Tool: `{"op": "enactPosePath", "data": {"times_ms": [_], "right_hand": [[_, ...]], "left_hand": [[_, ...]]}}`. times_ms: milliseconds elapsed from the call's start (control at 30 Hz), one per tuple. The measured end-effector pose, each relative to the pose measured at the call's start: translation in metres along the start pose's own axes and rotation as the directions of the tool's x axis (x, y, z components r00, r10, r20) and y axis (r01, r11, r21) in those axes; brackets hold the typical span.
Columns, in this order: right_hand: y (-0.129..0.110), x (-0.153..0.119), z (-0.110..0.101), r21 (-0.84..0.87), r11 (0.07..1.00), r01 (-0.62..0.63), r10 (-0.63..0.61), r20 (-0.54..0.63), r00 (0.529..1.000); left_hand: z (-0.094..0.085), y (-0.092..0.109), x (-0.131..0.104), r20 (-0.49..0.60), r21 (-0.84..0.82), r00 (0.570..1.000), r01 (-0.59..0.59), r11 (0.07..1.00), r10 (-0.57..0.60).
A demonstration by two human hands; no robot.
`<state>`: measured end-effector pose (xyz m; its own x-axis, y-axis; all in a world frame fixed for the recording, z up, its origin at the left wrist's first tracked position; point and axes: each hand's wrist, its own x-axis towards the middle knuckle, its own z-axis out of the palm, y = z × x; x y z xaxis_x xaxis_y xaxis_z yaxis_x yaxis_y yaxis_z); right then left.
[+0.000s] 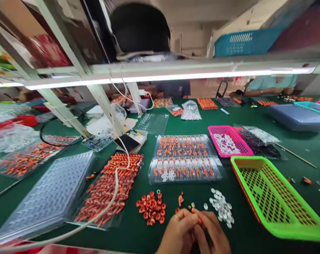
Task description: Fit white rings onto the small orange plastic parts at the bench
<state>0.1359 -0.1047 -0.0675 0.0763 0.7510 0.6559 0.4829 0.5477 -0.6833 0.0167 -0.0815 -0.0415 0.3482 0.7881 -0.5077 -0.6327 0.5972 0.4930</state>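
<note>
My left hand [179, 229] and my right hand [211, 229] meet at the bottom centre, fingers pinched together on a small orange part [199, 221], mostly hidden by the fingertips. Just beyond them on the green table lies a hooked orange piece [180, 199]. A heap of round orange caps [152, 208] is to the left of my hands, and a pile of white discs [222, 206] is to the right. Farther back, a clear tray [186, 158] holds rows of orange pieces, with white rings at its lower left.
An empty green basket [279, 197] stands at the right, behind it a pink basket [229, 141] of white pieces. A white cable [116, 183] crosses a tray of orange parts [109, 190] at left. A lit shelf [162, 72] spans above; people sit beyond.
</note>
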Motion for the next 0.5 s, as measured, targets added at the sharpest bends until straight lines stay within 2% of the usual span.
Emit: {"op": "enactPosePath", "data": {"times_ms": [133, 300, 500], "right_hand": [[-0.020, 0.004, -0.003, -0.022, 0.997, -0.072, 0.073, 0.000, 0.997], [-0.021, 0.003, 0.000, 0.055, 0.982, -0.181, 0.179, 0.054, 0.982], [-0.019, 0.004, 0.000, 0.081, 0.990, -0.115, 0.114, 0.017, 0.993]], "left_hand": [[0.009, 0.005, -0.015, -0.023, -0.002, 1.000, 0.022, 1.000, -0.022], [0.005, 0.005, -0.014, 0.002, -0.037, 0.992, 0.125, 0.992, -0.125], [0.001, 0.002, -0.014, -0.029, -0.064, 0.987, 0.153, 0.986, -0.155]]}}
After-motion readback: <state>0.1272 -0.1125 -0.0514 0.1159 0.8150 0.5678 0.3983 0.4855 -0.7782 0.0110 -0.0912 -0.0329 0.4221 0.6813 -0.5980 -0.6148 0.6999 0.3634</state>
